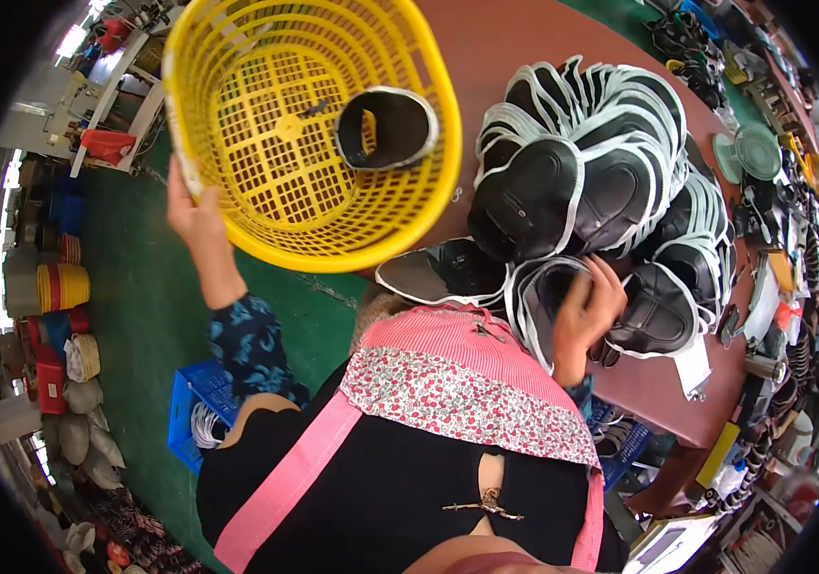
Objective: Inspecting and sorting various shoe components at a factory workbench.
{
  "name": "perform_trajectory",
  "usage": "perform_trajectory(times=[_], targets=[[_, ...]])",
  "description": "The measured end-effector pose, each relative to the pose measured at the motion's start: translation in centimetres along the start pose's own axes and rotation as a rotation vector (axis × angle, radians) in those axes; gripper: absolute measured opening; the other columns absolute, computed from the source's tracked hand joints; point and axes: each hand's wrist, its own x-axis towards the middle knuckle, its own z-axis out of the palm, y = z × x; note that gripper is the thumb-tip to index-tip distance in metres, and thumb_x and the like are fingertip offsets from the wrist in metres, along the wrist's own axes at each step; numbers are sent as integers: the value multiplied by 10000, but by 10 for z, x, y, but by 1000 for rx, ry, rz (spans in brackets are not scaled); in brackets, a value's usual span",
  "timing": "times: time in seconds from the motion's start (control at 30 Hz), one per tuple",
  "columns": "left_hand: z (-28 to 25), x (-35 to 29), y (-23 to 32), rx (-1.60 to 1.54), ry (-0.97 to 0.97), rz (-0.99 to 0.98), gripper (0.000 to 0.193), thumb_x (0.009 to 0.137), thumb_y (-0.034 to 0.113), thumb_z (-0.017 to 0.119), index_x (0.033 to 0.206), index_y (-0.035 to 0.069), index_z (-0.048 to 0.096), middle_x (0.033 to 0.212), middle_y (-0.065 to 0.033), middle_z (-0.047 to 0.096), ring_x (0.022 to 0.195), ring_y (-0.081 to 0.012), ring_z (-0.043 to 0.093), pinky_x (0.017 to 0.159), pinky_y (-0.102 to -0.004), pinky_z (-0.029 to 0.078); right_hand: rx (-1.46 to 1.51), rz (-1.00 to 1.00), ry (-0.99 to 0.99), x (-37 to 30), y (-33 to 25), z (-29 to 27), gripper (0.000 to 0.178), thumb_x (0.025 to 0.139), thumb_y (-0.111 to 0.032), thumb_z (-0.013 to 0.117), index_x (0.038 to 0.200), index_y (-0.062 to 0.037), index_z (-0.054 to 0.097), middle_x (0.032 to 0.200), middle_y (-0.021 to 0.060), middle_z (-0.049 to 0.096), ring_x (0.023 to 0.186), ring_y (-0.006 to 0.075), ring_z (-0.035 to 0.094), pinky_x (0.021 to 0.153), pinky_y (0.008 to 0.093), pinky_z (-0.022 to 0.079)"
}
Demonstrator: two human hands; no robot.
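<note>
Yellow plastic lattice basket [276, 191] is tipped up on its side at the near edge of the reddish-brown table [486, 48], mouth facing the camera, and the left hand [194, 215] has its fingers curled tight around the rim on the left side, so it's a closed grip on the basket edge. One black curved shoe-upper piece with white edging [387, 127] is sitting inside the basket against the mesh wall.

Right hand [586, 311] is down on the table by the big heap of black padded shoe pieces with white trim [601, 182]. Its fingers are bent over the white-edged rim of the nearest black piece [543, 297], pinching it, thumb side mostly hidden. That piece lies at the near edge of the heap, just right of a flat black sole-shaped piece [443, 271] under the basket.

Floor is green [142, 306], with a blue plastic crate [201, 407] down by the left elbow and stacked yellow and red baskets [60, 287] further left. A pink striped and floral apron [448, 373] fills the bottom middle.
</note>
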Motion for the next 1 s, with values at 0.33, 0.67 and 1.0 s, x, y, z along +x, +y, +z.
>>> perform_trajectory(times=[0.33,0.67,1.0], targets=[[-9,-221,-11,212,-105,124,791,822,-83,550,1609,-36,482,1603,-245,573,1511,-404,537,1242,-448,437,-166,-709,-776,67,-61,290,741,846,-264,888,1462,-13,562,1424,255,592,1320,465,551,1112,520,488],[15,-302,16,418,59,146,719,865,-58,544,1582,-33,499,1575,-241,584,1490,-465,514,1253,-508,412,-45,-579,-814,53,44,305,244,975,-154,698,1194,-48,678,1139,273,683,1062,505,669,863,602,549],[-64,-128,-66,349,321,112,555,929,-63,628,1481,-29,581,1338,-131,713,1162,-194,691,991,-363,562,181,-196,-253,224,-46,143,226,1019,-262,767,1104,-54,739,962,116,784,838,283,751,784,402,579]])
